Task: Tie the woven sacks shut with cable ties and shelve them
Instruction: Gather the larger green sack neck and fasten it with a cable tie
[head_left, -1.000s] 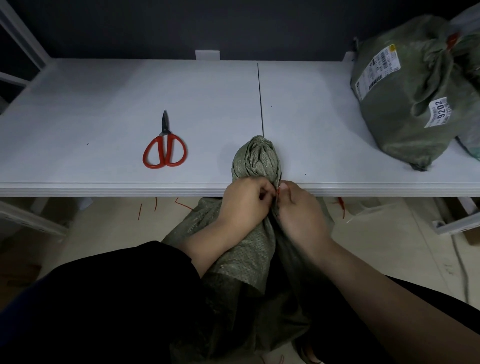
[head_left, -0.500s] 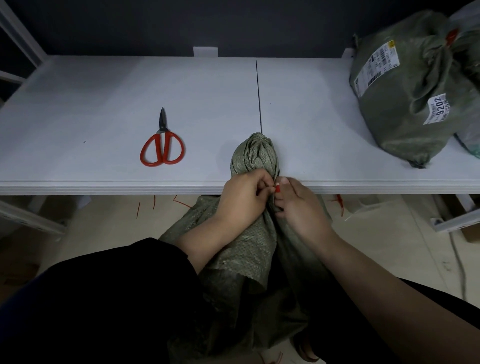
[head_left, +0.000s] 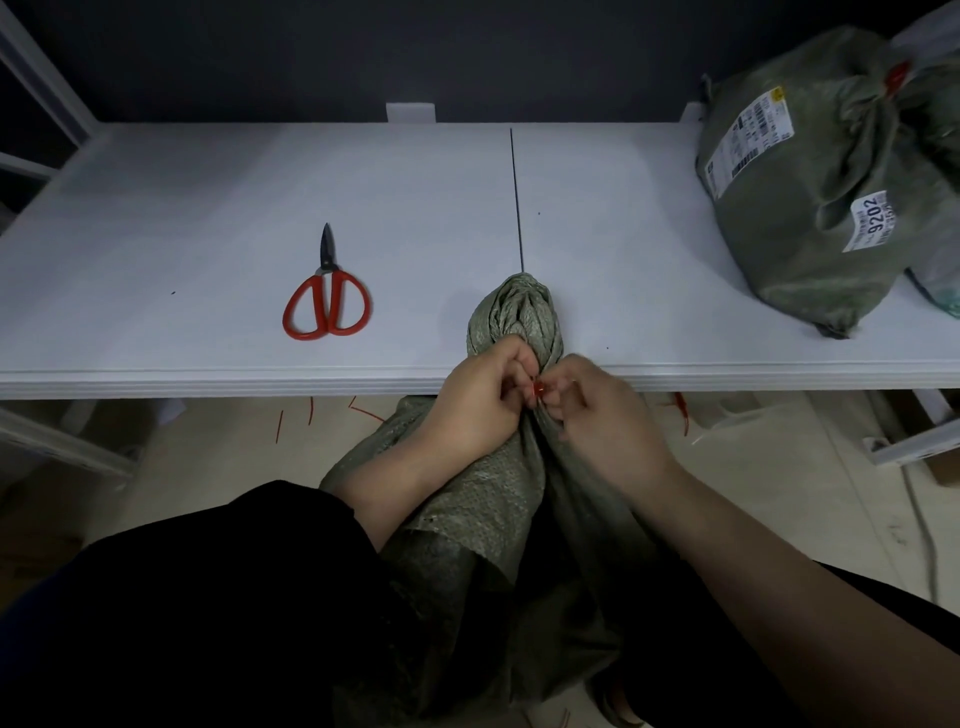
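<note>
Red cable tie (head_left: 538, 388) at sack neck (head_left: 519, 317), in pinch of L hand (head_left: 478, 408) & R hand (head_left: 610, 423).

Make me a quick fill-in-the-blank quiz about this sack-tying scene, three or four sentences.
1. The left hand and right hand pinch a ____ cable tie at the sack neck.
2. The scissors lie on the shelf, ____ of that sack.
3. The tied sack bears a label reading ____.
Missing words: red; left; 9202.
</note>
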